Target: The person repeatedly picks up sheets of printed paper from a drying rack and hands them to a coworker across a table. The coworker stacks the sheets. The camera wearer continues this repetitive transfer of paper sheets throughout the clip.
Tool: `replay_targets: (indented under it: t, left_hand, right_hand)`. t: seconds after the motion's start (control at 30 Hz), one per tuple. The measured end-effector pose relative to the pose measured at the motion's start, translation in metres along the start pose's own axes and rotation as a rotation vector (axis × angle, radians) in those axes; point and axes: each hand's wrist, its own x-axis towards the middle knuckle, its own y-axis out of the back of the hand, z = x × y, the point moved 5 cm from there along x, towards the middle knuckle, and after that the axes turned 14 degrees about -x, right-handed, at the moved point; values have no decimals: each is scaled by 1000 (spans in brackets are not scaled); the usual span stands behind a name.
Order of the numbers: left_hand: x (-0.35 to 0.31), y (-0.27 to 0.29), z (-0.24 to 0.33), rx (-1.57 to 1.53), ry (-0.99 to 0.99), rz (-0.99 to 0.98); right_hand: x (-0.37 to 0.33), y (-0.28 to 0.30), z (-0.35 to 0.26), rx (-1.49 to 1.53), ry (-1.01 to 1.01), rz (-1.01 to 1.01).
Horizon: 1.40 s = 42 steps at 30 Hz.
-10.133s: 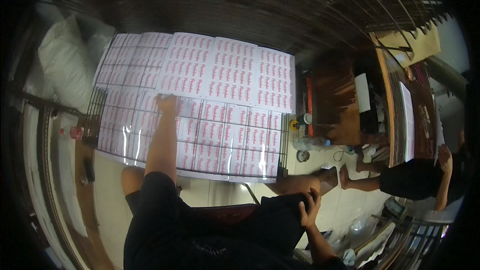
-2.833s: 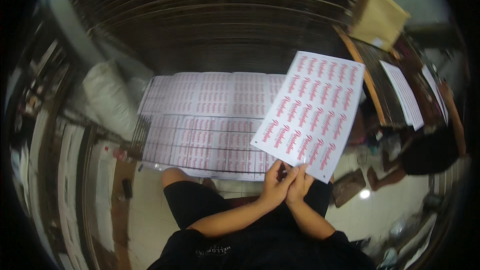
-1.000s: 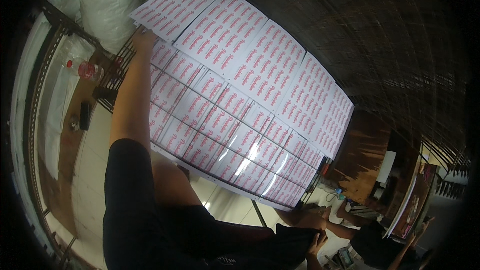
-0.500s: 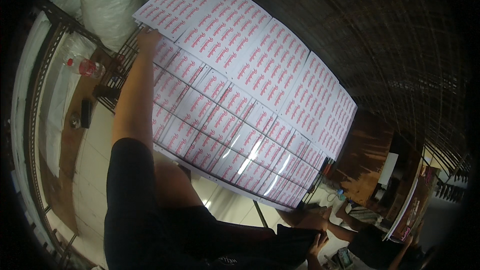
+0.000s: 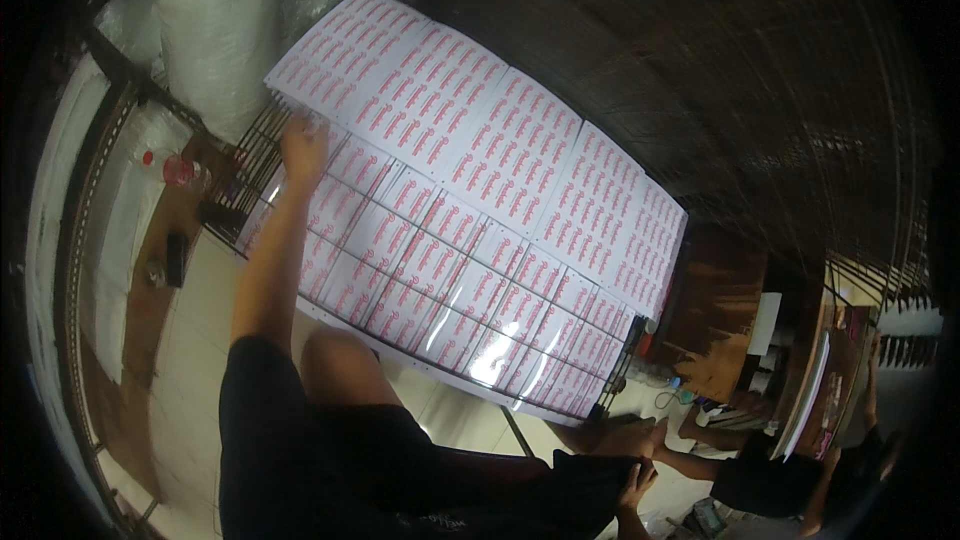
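The left hand (image 5: 303, 148) had drawn back slightly toward the person since half a second before, and the hands, joined on one raised sheet a few seconds earlier, were now well apart. Nearest, I had the right hand (image 5: 637, 483) resting on the dark shorts (image 5: 585, 485) at one knee, its fingers relaxed. The other knee (image 5: 345, 365), bare, rose beside the near edge of the wire rack (image 5: 247, 162). Next out, I saw the lower sheets (image 5: 430, 260), white with red print, beneath the wires, glare across some of them. The left hand was over the rack's left end, fingers bent, just beside the leftmost sheet (image 5: 345, 55); I could not tell whether they touched it. That sheet ended a row of upper sheets (image 5: 515, 140) lying on the wires. Left of the rack was a red-capped bottle (image 5: 180, 172); to the right, another person (image 5: 770, 475) in dark clothes. Farther off, I made out a bulky white bag (image 5: 218, 35) and dark racks (image 5: 620, 70).
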Motion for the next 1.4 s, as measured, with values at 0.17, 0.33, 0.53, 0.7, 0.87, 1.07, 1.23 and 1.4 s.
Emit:
replay_targets:
  t: [0.17,0.33,0.53,0.7,0.87,1.07,1.23,1.4]
  left_hand:
    - [-126,1,66,-180,5,-700]
    - [-215,38,190,-165,235,-1271]
    - [-325,69,322,-52,-422,-1284]
    - [-443,59,369,-355,-108,-1798]
    - [-505,11,250,92,-360,-1860]
    - [-468,2,217,823,-51,-1520]
    - [-464,3,269,683,-419,-1103]
    - [-463,12,291,258,-945,-734]
  right_hand:
    - [-9,-1,2,99,-38,47]
    - [-16,-2,11,151,9,92]
    - [-33,-3,11,260,-14,139]
    - [-47,-2,17,316,-46,178]
    - [-53,-2,20,279,-81,330]
    - [-50,0,10,310,-42,279]
    - [-47,-31,37,524,193,-202]
    - [-41,1,27,598,317,-702]
